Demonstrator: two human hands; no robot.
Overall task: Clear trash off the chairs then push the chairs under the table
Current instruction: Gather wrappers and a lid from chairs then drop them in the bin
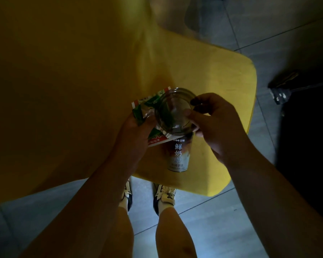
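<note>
The yellow chair (222,75) looks matt, smooth moulded plastic. The cup (177,127) is clear, glossy plastic with a printed sleeve. The green wrapper (144,107) is crinkled, shiny foil. The floor tiles (213,220) look smooth, faintly reflective.

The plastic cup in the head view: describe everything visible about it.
The plastic cup is tall, with a clear round lid seen from above and a printed sleeve in brown and cream bearing white Chinese characters. It looks empty or nearly so, though the dim light makes that uncertain. It tilts, lid toward the camera, above the yellow chair seat. The right hand pinches its rim; the left hand, holding a green snack wrapper, is against its other side.
</note>
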